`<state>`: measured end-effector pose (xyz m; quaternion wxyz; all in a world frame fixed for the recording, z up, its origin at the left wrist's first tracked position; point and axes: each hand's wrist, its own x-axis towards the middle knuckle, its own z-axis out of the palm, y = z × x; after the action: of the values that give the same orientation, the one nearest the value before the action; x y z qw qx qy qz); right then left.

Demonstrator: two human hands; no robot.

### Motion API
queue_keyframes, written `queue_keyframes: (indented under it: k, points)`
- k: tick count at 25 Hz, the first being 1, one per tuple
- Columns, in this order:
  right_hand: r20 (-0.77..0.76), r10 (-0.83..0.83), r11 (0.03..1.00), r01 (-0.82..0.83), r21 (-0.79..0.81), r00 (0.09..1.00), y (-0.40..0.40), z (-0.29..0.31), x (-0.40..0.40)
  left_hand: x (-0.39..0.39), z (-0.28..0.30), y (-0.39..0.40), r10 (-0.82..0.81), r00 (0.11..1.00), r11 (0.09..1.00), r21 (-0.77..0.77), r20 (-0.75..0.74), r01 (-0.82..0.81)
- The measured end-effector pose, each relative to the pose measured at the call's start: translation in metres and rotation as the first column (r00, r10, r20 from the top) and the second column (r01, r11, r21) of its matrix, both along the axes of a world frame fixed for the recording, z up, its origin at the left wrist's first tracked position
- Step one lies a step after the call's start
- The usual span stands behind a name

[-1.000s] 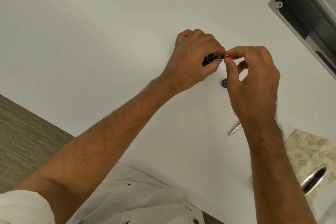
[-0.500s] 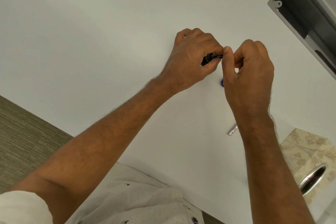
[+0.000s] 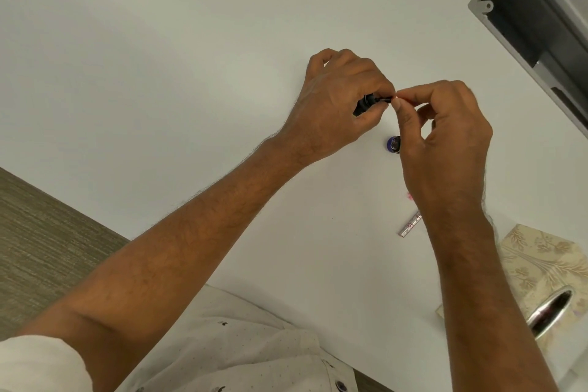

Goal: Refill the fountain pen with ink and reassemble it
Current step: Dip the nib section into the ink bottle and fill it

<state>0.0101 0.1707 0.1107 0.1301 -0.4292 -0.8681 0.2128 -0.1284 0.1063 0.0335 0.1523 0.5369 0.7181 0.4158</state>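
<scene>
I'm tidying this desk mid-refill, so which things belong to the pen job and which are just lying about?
Pen job:
black pen section, gripped by left hand
small red part, pinched by right hand
blue ink bottle
silver pen piece

Lying about:
tissue box
grey frame

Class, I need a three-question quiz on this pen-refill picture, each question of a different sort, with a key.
1. True or false: the left hand grips the black pen section.
2. What does the right hand pinch? A) tissue box B) small red part C) silver tube
3. Where does the blue ink bottle stand?

Key: 1 true. 2 B, the small red part. 3 On the white table, below the hands.
</scene>
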Motion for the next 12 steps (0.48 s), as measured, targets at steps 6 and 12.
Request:
queue_keyframes:
  k: [6,12]
  points:
    - [0.04,-0.051,0.998,0.05,0.025,0.998,0.0021,-0.008,-0.0081,-0.0009,-0.0002,0.0,0.009,1.0,1.0,0.022,-0.011,-0.009]
    - [0.012,-0.056,0.998,0.056,-0.016,0.998,0.0036,-0.0083,-0.0091,-0.0026,-0.001,0.0015,0.016,1.0,1.0,0.006,0.006,-0.016]
